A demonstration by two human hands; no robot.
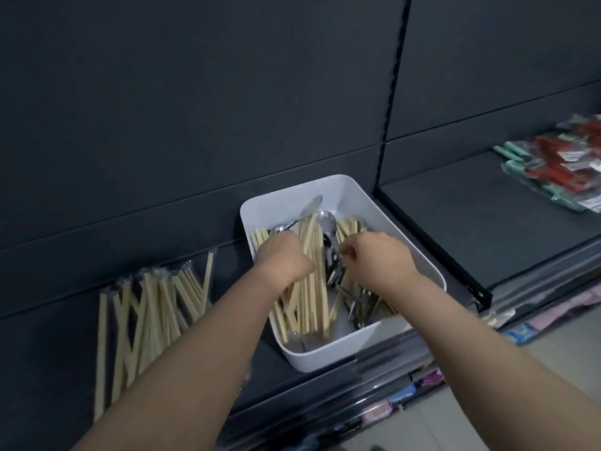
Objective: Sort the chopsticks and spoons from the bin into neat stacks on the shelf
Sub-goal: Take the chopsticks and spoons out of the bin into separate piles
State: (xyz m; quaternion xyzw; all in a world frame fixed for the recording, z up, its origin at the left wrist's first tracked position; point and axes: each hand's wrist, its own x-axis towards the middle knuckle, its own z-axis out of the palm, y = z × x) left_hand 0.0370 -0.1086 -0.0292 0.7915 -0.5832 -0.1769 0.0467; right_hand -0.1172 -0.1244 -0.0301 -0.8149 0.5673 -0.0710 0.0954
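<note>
Now my left hand [283, 260] grips chopsticks [307, 297]; my right hand [374, 255] curls among spoons [331, 255] — holding one, I cannot tell. A snagged tug could drag the bin [328, 356] off the shelf's [58, 353] front edge.

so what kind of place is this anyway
Most likely a shop aisle: dark metal shelving with a slotted upright, packaged goods laid out in the next bay, and wrapped chopsticks piled on the shelf as if for display.

Left arm [201, 353]: bare, reaching from lower left to centre frame.
Left hand [283, 259]: knuckles up, gripping a bundle of chopsticks [309, 232].
Right arm [487, 336]: bare, from lower right.
Right hand [374, 255]: fingertips [349, 252] pinched together, contents unclear.
</note>
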